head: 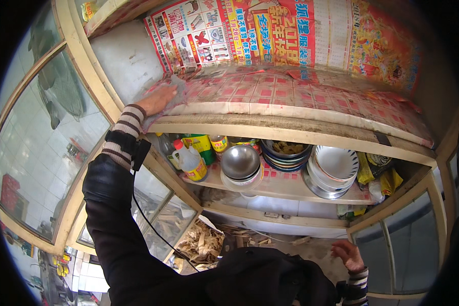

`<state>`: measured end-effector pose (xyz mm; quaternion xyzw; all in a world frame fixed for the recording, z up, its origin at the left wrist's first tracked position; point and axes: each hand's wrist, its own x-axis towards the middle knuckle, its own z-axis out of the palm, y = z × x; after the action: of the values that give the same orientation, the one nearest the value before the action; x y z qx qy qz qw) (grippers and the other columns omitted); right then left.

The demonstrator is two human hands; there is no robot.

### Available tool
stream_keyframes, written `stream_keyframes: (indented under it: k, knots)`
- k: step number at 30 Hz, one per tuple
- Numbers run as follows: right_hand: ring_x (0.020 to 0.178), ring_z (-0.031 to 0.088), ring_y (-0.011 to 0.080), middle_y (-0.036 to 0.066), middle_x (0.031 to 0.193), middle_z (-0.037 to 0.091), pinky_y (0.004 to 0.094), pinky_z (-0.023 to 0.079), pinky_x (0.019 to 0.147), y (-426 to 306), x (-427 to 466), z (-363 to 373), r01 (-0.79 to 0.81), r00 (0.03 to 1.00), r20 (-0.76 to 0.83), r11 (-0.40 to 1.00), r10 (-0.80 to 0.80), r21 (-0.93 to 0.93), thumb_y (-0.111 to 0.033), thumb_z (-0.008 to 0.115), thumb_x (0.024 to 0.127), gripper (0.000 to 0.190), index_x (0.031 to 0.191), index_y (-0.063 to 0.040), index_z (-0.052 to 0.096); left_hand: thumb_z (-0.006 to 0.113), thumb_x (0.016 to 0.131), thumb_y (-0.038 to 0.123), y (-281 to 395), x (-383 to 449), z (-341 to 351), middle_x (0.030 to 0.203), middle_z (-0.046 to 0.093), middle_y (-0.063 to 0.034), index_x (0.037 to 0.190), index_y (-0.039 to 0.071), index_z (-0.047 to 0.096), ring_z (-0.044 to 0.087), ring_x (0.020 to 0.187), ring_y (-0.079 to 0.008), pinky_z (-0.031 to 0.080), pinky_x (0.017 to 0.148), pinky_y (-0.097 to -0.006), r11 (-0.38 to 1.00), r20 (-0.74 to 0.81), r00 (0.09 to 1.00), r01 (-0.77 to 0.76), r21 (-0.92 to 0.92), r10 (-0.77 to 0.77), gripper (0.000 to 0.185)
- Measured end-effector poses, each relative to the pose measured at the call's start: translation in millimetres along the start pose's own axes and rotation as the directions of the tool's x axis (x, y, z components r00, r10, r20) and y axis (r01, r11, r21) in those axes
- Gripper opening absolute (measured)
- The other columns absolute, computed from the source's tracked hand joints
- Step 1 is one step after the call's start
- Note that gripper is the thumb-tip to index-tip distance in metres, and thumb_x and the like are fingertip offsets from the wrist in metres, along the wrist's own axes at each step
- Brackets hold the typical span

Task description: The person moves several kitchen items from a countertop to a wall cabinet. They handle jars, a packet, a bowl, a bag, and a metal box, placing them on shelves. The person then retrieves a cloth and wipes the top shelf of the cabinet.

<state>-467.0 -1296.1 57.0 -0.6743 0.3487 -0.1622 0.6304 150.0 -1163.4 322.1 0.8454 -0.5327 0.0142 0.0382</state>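
Observation:
My left hand (158,101) presses a greyish-pink cloth (179,88) onto the left end of the upper cabinet shelf. Red-and-white checked sheeting (260,91), stained and dusty, covers that shelf. Part of the cloth hangs beneath my palm towards the wooden front edge (275,124). Down at the lower right, my right hand (348,255) is held in the air with loosely bent fingers and nothing in it. It is nearest to a glazed cabinet door (403,244).
Below stand a red-capped bottle (191,162), metal bowls (240,162), dark stacked dishes (285,153), white bowls (336,162) and yellow packets (390,181). Swung-out glass doors (53,145) flank the left side. Wood shavings (201,241) lie below. Printed posters (252,32) line the back wall.

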Motion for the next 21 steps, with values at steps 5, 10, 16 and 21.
stream_keyframes:
  k: [5,10,16,21]
  knots:
    - [0.071,0.056,0.0107,0.006,0.082,0.060,0.0240,0.047,0.064,8,27,2,0.060,0.991,0.113,0.997,-0.066,0.052,-0.010,0.055,0.087,0.018,0.101,0.001,0.056,0.022,0.094,0.047,56,6,-4,0.145,0.017,-0.0119,0.138,0.006,0.023,0.014,0.135,-0.0241,0.009,0.110,-0.0335,0.986,0.091,0.982,-0.162,-0.031,0.164,0.060]
    - [0.070,0.055,0.0108,0.005,0.081,0.059,0.0241,0.047,0.063,10,43,6,0.010,0.980,0.187,0.966,-0.060,0.257,-0.008,0.055,0.087,0.016,0.100,0.000,0.056,0.019,0.095,0.045,157,34,21,0.144,0.020,-0.0128,0.138,0.006,0.023,0.015,0.134,-0.0231,0.010,0.110,-0.0349,0.852,0.009,0.853,-0.522,-0.038,0.522,0.058]
    - [0.075,0.056,0.0124,0.004,0.085,0.059,0.0252,0.046,0.066,5,58,3,0.003,0.965,0.248,0.957,-0.078,0.290,-0.006,0.055,0.087,0.015,0.101,-0.001,0.055,0.022,0.095,0.045,137,14,21,0.142,0.025,-0.0131,0.136,0.007,0.029,0.020,0.133,-0.0246,0.014,0.109,-0.0347,0.890,-0.073,0.898,-0.440,-0.121,0.434,0.057]
    - [0.073,0.055,0.0119,0.003,0.082,0.058,0.0247,0.046,0.065,8,59,1,-0.028,0.975,0.220,0.958,-0.037,0.284,-0.007,0.056,0.086,0.016,0.101,-0.001,0.056,0.023,0.094,0.046,25,-14,-1,0.141,0.027,-0.0142,0.135,0.007,0.031,0.024,0.131,-0.0251,0.015,0.109,-0.0329,0.985,-0.045,0.997,-0.068,-0.161,0.061,0.057]
